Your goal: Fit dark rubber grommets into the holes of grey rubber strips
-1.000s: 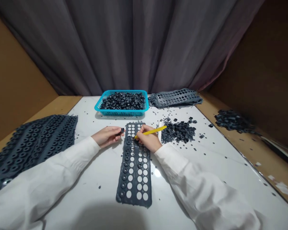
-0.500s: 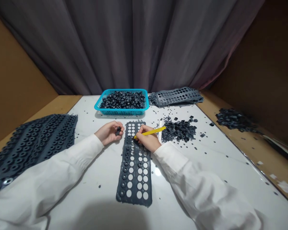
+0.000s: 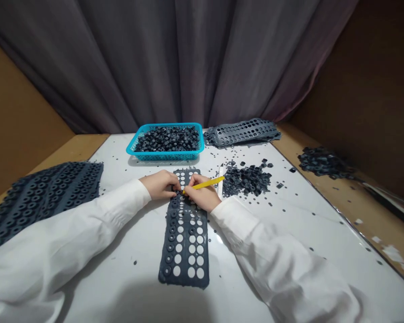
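Your left hand (image 3: 160,185) is curled up, with its fingers close together at the top of the strip. You can't see if it has hold of something, because the fingers hide it. Your right hand (image 3: 202,194) is closed around a yellow stick (image 3: 204,183), held like a pencil. The tip of the stick is on the strip, right by your left fingers.

The dark strip with round holes (image 3: 184,229) lies flat on the white table (image 3: 289,211), in the middle of the picture, under your hands. Small dark rings (image 3: 170,247) sit in the holes on its left side and in a few other holes. Many holes on the right side show white table through them.

Just right of the strip, a messy pile of dark rings and bits (image 3: 245,181) sits on the table, with a thin white stick (image 3: 219,184) between it and your right hand. Up at the top, a blue basket (image 3: 164,153) is full of dark rings. Next to it, on the right, lies a stack of gray strips with holes (image 3: 242,132). At the left, a big stack of dark strips full of rings (image 3: 43,193) lies near your left sleeve. More dark rings (image 3: 325,163) lie in a heap on the wood at the right.
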The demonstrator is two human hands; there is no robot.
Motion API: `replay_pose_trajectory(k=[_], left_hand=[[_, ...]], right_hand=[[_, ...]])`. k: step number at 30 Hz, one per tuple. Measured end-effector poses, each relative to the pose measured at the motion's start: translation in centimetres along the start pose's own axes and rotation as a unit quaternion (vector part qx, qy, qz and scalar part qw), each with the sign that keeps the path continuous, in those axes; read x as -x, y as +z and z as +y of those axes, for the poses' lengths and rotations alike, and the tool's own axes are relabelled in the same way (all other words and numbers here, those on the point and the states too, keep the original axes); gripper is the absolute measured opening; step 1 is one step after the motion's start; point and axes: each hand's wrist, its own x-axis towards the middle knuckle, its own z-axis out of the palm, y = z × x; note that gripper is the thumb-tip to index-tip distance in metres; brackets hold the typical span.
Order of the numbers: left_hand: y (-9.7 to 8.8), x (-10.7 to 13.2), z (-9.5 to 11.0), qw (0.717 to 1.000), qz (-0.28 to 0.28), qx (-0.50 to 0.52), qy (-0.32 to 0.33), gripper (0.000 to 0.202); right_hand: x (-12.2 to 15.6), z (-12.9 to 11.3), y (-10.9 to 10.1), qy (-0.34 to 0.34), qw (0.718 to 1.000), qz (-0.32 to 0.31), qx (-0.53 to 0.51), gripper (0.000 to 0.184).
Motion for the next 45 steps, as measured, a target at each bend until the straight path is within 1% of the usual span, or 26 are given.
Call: replay_pose_trajectory(k=[4,6,7,9,11,12,13,14,16,18,20,23,26,27,28,29,30,31,32,33,34,35,37,39,42,45], left_hand=[[0.8,-0.1,0.1,0.999,-0.014,-0.032,0.020,0.009],[0.5,-0.2,0.2,0.999,-0.009,-0.027,0.023,0.015],[0.0,-0.1,0.2,1.000,0.005,-0.019,0.024,0.018],[-1.8,0.1,0.1,0.998,0.069,-0.002,0.007,0.020],[-4.1,0.6,-0.1,0.983,0.173,0.016,-0.053,0.020],[-5.0,1.0,-0.1,0.972,0.214,0.033,-0.089,0.022],[-5.7,1.4,-0.1,0.963,0.234,0.061,-0.117,0.024],[-5.9,1.8,-0.1,0.958,0.236,0.096,-0.135,0.025],[-5.0,2.5,0.3,0.955,0.202,0.161,-0.149,0.025],[-3.0,3.0,0.8,0.958,0.147,0.190,-0.155,0.021],[-0.7,3.1,1.4,0.965,0.106,0.176,-0.161,0.019],[1.5,2.8,2.0,0.976,0.098,0.136,-0.139,0.020],[2.4,2.6,2.4,0.976,0.108,0.142,-0.125,0.019],[2.6,2.8,2.6,0.968,0.130,0.163,-0.142,0.017],[2.8,3.1,2.9,0.951,0.163,0.201,-0.171,0.015],[3.0,3.6,3.3,0.923,0.197,0.257,-0.206,0.015],[3.3,4.2,3.8,0.887,0.220,0.328,-0.241,0.017],[3.7,4.9,4.4,0.846,0.225,0.401,-0.269,0.018],[4.1,5.8,5.1,0.809,0.214,0.465,-0.289,0.020],[4.6,6.7,5.8,0.787,0.193,0.501,-0.303,0.021],[5.1,7.6,6.7,0.788,0.174,0.502,-0.312,0.022],[5.7,8.5,7.7,0.810,0.165,0.466,-0.315,0.022],[6.7,10.0,9.6,0.883,0.168,0.333,-0.285,0.019],[7.7,10.9,11.3,0.936,0.166,0.212,-0.228,0.016],[8.8,11.1,12.8,0.974,0.141,0.115,-0.135,0.014],[9.4,10.8,12.7,0.990,0.123,0.049,-0.055,0.010]], right_hand=[[0.0,-0.4,0.0,-0.013,1.000,0.007,0.027,0.016],[0.0,-0.5,0.0,-0.020,0.999,0.007,0.039,0.017],[0.0,-0.5,0.1,-0.021,0.999,0.007,0.043,0.018],[-0.1,-0.3,0.2,-0.018,0.999,0.006,0.044,0.019],[-0.2,0.0,0.2,-0.010,0.999,0.006,0.036,0.019],[-0.2,0.0,0.2,-0.005,1.000,0.005,0.030,0.018],[-0.2,0.1,0.1,-0.001,1.000,0.005,0.020,0.017],[-0.2,0.0,0.0,0.003,1.000,0.006,0.010,0.016],[0.0,-0.3,-0.2,0.007,1.000,0.015,-0.009,0.014],[0.3,-0.8,-0.3,0.006,0.999,0.027,-0.019,0.014],[0.8,-1.1,-0.3,0.008,0.999,0.033,-0.016,0.016],[1.6,-1.0,0.0,0.013,1.000,0.023,-0.004,0.015],[2.2,-0.4,0.3,0.000,1.000,0.013,0.012,0.014],[2.4,-0.2,0.3,-0.009,1.000,0.011,0.020,0.015],[2.5,-0.1,0.3,-0.019,0.999,0.010,0.029,0.015],[2.7,0.0,0.2,-0.029,0.999,0.008,0.038,0.016],[2.8,0.0,0.1,-0.037,0.998,0.008,0.044,0.016],[2.9,0.0,0.0,-0.044,0.998,0.008,0.043,0.016],[3.0,-0.2,-0.1,-0.050,0.998,0.009,0.034,0.014],[3.1,-0.5,-0.3,-0.055,0.998,0.011,0.017,0.012],[3.3,-0.8,-0.4,-0.062,0.998,0.015,-0.005,0.008],[3.4,-1.2,-0.6,-0.071,0.997,0.019,-0.027,0.005],[3.6,-1.9,-0.8,-0.088,0.994,0.022,-0.057,0.009],[3.8,-2.4,-0.9,-0.096,0.993,0.018,-0.065,0.013],[3.9,-2.3,-0.7,-0.083,0.994,0.011,-0.069,0.015],[3.6,-1.5,-0.7,-0.068,0.993,0.029,-0.090,0.017]])
